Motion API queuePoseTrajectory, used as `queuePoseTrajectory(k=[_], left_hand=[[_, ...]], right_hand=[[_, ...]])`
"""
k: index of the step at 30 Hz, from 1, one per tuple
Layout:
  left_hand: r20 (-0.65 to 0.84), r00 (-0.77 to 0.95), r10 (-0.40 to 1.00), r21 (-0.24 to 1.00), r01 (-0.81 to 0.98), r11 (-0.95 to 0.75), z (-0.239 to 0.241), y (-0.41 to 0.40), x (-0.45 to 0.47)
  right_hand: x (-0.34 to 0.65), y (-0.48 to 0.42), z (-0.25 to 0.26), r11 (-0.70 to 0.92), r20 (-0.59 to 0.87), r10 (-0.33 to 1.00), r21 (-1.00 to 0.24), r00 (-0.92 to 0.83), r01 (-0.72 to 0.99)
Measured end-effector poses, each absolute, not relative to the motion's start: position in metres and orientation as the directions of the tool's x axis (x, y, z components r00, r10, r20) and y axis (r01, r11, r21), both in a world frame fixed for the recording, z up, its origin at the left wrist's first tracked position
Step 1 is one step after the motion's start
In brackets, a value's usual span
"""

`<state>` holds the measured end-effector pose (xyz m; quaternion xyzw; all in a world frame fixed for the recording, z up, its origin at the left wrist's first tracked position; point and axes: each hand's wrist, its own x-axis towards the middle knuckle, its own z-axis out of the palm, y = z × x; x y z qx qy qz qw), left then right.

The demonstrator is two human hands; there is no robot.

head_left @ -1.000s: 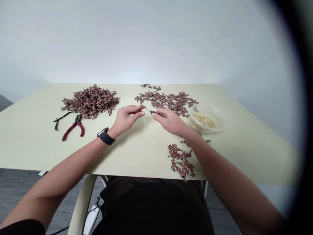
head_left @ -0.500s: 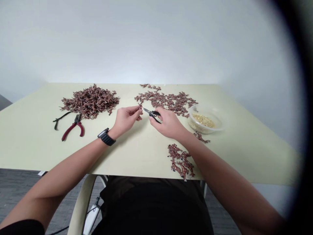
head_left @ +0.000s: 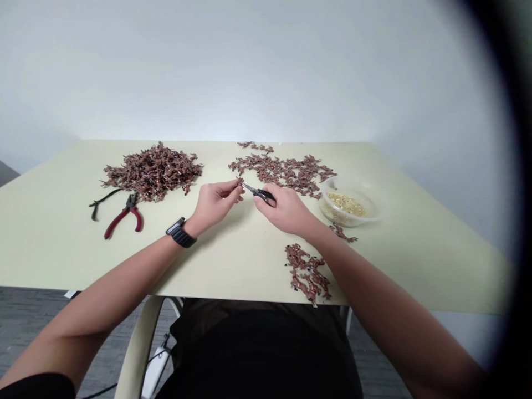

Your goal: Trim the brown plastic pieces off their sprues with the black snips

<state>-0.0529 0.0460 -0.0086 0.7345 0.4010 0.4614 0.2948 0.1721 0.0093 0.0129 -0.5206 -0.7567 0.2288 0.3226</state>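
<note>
Between thumb and fingers, my left hand (head_left: pixel 216 200) pinches a small brown figurine (head_left: pixel 240 181), shaped like an animal as far as its size shows. My right hand (head_left: pixel 286 208) is wrapped round small black-handled pliers (head_left: pixel 264 195) with slim metal jaws. Their handles are squeezed together, and the jaw tips reach the figurine at my left fingertips. Whether the tips grip a part of it is too small to make out. Beyond both hands lies a spread of similar brown figurines (head_left: pixel 291 173).
A large heap of brown figurines (head_left: pixel 155 172) lies at the left. Red-handled pliers (head_left: pixel 124 215) and a black strip (head_left: pixel 96 206) are before it. At the right stands a clear plastic bowl (head_left: pixel 374 213) with small gold pieces (head_left: pixel 347 205). More figurines (head_left: pixel 307 271) lie near the front edge.
The pliers' handles have closed in my right hand, and their jaws have come together at the figurine. My left hand has barely moved.
</note>
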Motion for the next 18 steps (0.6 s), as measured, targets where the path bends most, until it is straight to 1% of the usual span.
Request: queuePoseTrajectory(k=[2,4,5,6,7,8,9,10,11,12,13,14,15,16,18], left_hand=[[0.511,0.286,0.811,0.747,0.318,-0.583,-0.01,0.048,-0.056],[0.635,0.308,0.708,0.621,0.341,-0.705,-0.01,0.05,-0.059],[0.699,0.312,0.644,0.544,0.353,-0.761,-0.01,0.051,-0.061],[0.75,0.311,0.584,0.475,0.361,-0.803,-0.009,0.052,-0.062],[0.782,0.31,0.541,0.425,0.368,-0.827,-0.008,0.052,-0.063],[0.795,0.308,0.523,0.403,0.378,-0.834,-0.008,0.052,-0.063],[0.791,0.302,0.531,0.404,0.393,-0.826,-0.007,0.052,-0.062],[0.775,0.295,0.559,0.426,0.411,-0.806,-0.006,0.051,-0.062],[0.75,0.284,0.598,0.459,0.428,-0.778,-0.006,0.05,-0.06],[0.719,0.273,0.64,0.497,0.441,-0.747,-0.005,0.049,-0.059],[0.685,0.263,0.679,0.536,0.449,-0.715,-0.005,0.048,-0.058],[0.651,0.252,0.716,0.579,0.446,-0.683,-0.005,0.047,-0.057],[0.614,0.244,0.75,0.624,0.432,-0.651,-0.005,0.046,-0.056],[0.575,0.239,0.782,0.671,0.41,-0.619,-0.006,0.046,-0.056],[0.5,0.236,0.833,0.752,0.358,-0.553,-0.006,0.046,-0.055]], right_hand=[[0.172,0.008,0.018,0.282,0.167,0.951,-0.809,-0.259,0.516],[0.173,0.007,0.024,0.096,-0.01,0.938,-0.953,-0.346,0.287],[0.173,0.006,0.027,-0.029,-0.099,0.902,-0.985,-0.42,0.169],[0.174,0.006,0.029,-0.148,-0.167,0.851,-0.986,-0.498,0.079],[0.174,0.006,0.031,-0.233,-0.208,0.802,-0.972,-0.559,0.026],[0.174,0.006,0.031,-0.27,-0.222,0.776,-0.963,-0.59,0.007],[0.174,0.007,0.03,-0.253,-0.216,0.787,-0.967,-0.579,0.017],[0.174,0.007,0.028,-0.182,-0.184,0.828,-0.982,-0.529,0.058],[0.174,0.007,0.025,-0.064,-0.118,0.887,-0.989,-0.447,0.133],[0.174,0.008,0.022,0.076,-0.015,0.936,-0.967,-0.353,0.243],[0.173,0.009,0.019,0.21,0.11,0.956,-0.906,-0.272,0.369],[0.173,0.009,0.016,0.316,0.231,0.946,-0.815,-0.228,0.486],[0.173,0.009,0.014,0.392,0.325,0.92,-0.718,-0.221,0.575],[0.173,0.01,0.012,0.444,0.387,0.891,-0.638,-0.237,0.63],[0.173,0.01,0.01,0.509,0.448,0.848,-0.54,-0.282,0.671]])
